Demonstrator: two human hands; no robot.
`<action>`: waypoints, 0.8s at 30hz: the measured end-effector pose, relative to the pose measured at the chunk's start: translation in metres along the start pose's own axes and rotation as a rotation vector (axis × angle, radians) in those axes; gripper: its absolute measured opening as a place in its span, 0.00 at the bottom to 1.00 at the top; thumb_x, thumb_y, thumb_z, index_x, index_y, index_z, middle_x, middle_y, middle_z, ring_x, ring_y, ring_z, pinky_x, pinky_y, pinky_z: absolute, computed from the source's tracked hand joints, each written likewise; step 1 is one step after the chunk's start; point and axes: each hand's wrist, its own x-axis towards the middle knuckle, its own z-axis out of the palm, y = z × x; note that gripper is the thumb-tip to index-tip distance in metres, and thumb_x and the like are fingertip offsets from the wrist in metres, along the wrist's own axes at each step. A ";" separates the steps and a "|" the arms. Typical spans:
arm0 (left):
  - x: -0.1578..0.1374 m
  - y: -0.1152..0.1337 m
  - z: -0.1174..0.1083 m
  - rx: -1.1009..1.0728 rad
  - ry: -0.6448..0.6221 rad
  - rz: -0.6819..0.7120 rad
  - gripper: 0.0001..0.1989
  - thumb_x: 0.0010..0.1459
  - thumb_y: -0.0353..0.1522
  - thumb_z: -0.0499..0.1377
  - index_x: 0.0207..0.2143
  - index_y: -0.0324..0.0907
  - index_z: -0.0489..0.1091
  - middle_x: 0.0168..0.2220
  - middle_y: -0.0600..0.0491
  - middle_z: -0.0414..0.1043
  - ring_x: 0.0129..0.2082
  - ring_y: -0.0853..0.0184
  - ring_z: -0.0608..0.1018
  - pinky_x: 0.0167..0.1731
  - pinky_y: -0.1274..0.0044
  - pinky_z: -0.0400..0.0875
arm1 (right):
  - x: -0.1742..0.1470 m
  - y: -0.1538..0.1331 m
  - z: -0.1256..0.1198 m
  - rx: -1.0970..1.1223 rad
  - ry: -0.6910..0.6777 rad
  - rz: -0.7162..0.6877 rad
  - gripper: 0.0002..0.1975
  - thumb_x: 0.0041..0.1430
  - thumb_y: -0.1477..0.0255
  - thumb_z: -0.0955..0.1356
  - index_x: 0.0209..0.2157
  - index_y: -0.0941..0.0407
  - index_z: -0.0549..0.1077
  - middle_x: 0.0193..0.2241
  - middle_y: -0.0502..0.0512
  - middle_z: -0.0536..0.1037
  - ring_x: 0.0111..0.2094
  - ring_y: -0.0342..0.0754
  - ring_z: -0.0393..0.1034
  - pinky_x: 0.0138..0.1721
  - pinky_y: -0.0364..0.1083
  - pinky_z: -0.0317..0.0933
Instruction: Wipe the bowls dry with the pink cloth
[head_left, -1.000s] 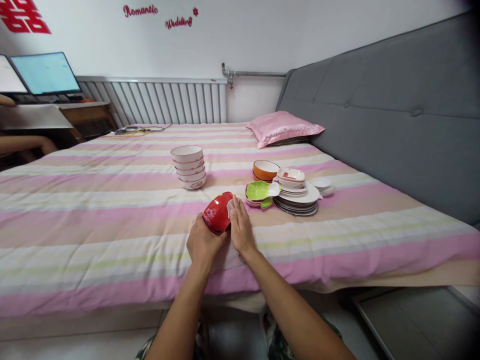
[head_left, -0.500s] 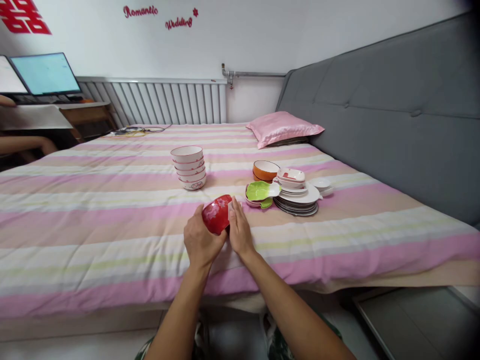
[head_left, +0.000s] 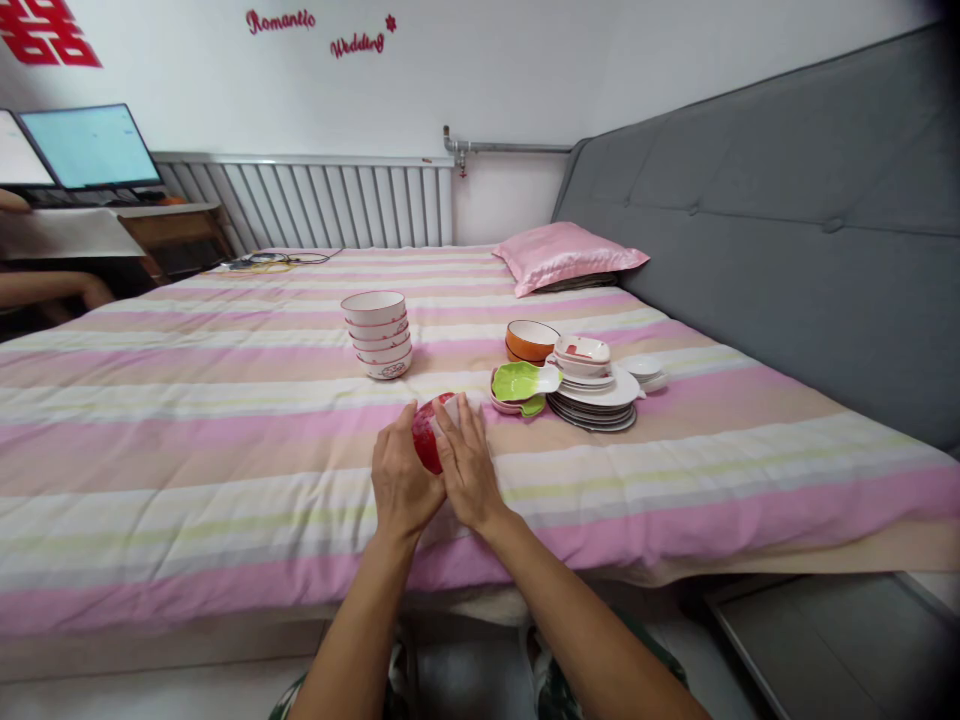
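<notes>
Red and glossy, the patterned bowl [head_left: 424, 440] tilts over the striped bedspread [head_left: 247, 450], clamped in the left hand [head_left: 403, 478], while the right hand [head_left: 471, 468] pins a white tissue [head_left: 451, 408] against it. I think hard pressure on that slick curve could twist it loose.

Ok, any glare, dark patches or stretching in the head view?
Head view: soft, even light; no strong glare on the visible part of the red bowl; faint shadow right of the white bowls; right-hand corners darken, and the grey headboard looks stretched; bluish monitor too pale to read.
</notes>
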 end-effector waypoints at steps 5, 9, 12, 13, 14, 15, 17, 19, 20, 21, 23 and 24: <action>0.001 0.000 0.000 0.000 -0.072 -0.061 0.31 0.54 0.30 0.54 0.60 0.34 0.53 0.53 0.39 0.67 0.50 0.56 0.70 0.50 0.65 0.66 | 0.000 0.000 0.001 -0.026 -0.009 -0.043 0.23 0.67 0.64 0.53 0.63 0.42 0.52 0.67 0.45 0.44 0.68 0.53 0.32 0.64 0.64 0.36; 0.000 0.000 0.002 0.053 -0.098 -0.106 0.34 0.53 0.34 0.56 0.60 0.30 0.52 0.55 0.36 0.65 0.53 0.52 0.68 0.53 0.63 0.63 | 0.003 0.003 0.003 -0.013 0.008 -0.030 0.23 0.67 0.65 0.53 0.63 0.43 0.51 0.67 0.45 0.44 0.68 0.51 0.32 0.65 0.62 0.36; -0.002 0.000 0.003 0.155 -0.181 -0.230 0.40 0.49 0.37 0.59 0.60 0.25 0.51 0.53 0.31 0.65 0.53 0.49 0.68 0.52 0.61 0.63 | 0.006 0.007 0.004 0.007 0.027 0.021 0.24 0.67 0.65 0.52 0.63 0.45 0.50 0.67 0.47 0.44 0.68 0.50 0.32 0.65 0.61 0.35; -0.002 0.000 0.003 0.189 -0.223 -0.280 0.42 0.47 0.38 0.60 0.60 0.24 0.50 0.53 0.30 0.65 0.53 0.47 0.68 0.51 0.61 0.63 | 0.007 0.008 0.004 0.018 0.030 0.040 0.24 0.67 0.64 0.52 0.64 0.45 0.50 0.67 0.48 0.44 0.68 0.50 0.32 0.65 0.60 0.35; -0.003 0.000 0.003 0.219 -0.266 -0.324 0.44 0.46 0.39 0.61 0.60 0.23 0.50 0.52 0.29 0.65 0.53 0.47 0.68 0.51 0.61 0.63 | 0.008 0.010 0.004 0.031 0.030 0.055 0.24 0.67 0.64 0.52 0.64 0.46 0.50 0.67 0.48 0.44 0.68 0.50 0.31 0.65 0.60 0.36; -0.003 -0.001 0.002 0.240 -0.308 -0.361 0.45 0.45 0.40 0.61 0.60 0.23 0.49 0.52 0.29 0.65 0.53 0.46 0.69 0.50 0.61 0.64 | 0.009 0.011 0.004 0.045 0.033 0.065 0.24 0.68 0.64 0.52 0.64 0.47 0.49 0.67 0.49 0.45 0.68 0.49 0.31 0.65 0.59 0.36; -0.002 -0.001 0.001 0.256 -0.385 -0.409 0.45 0.44 0.41 0.62 0.59 0.25 0.51 0.50 0.30 0.68 0.51 0.47 0.70 0.48 0.62 0.65 | 0.011 0.013 0.005 0.074 0.042 0.076 0.24 0.68 0.64 0.51 0.64 0.48 0.49 0.66 0.49 0.48 0.68 0.48 0.31 0.65 0.59 0.36; 0.000 -0.001 -0.001 0.249 -0.432 -0.431 0.41 0.43 0.41 0.62 0.57 0.27 0.55 0.46 0.33 0.71 0.49 0.48 0.72 0.45 0.64 0.67 | 0.012 0.015 0.005 0.104 0.060 0.086 0.24 0.68 0.64 0.51 0.64 0.47 0.49 0.66 0.49 0.51 0.68 0.47 0.32 0.65 0.59 0.36; 0.001 -0.001 -0.001 0.244 -0.441 -0.442 0.39 0.43 0.40 0.62 0.55 0.29 0.57 0.45 0.35 0.72 0.47 0.49 0.73 0.44 0.64 0.68 | 0.013 0.016 0.006 0.118 0.070 0.090 0.24 0.68 0.64 0.51 0.64 0.47 0.50 0.65 0.48 0.52 0.68 0.47 0.32 0.65 0.59 0.36; 0.002 -0.001 -0.001 0.242 -0.441 -0.451 0.37 0.43 0.40 0.62 0.53 0.30 0.59 0.44 0.36 0.72 0.46 0.49 0.74 0.42 0.65 0.68 | 0.013 0.017 0.006 0.130 0.080 0.093 0.24 0.68 0.63 0.51 0.64 0.47 0.50 0.65 0.48 0.53 0.68 0.47 0.33 0.65 0.59 0.36; 0.002 0.000 0.000 0.245 -0.421 -0.450 0.34 0.42 0.40 0.62 0.51 0.33 0.61 0.42 0.39 0.73 0.45 0.50 0.74 0.41 0.66 0.69 | 0.013 0.018 0.006 0.152 0.097 0.105 0.24 0.68 0.62 0.51 0.64 0.46 0.50 0.65 0.47 0.53 0.68 0.47 0.33 0.65 0.59 0.37; 0.003 0.000 0.000 0.246 -0.403 -0.436 0.33 0.42 0.40 0.62 0.50 0.34 0.62 0.42 0.40 0.73 0.45 0.51 0.74 0.42 0.66 0.69 | 0.013 0.019 0.006 0.164 0.104 0.116 0.24 0.68 0.62 0.51 0.64 0.47 0.50 0.65 0.48 0.52 0.68 0.48 0.33 0.65 0.59 0.37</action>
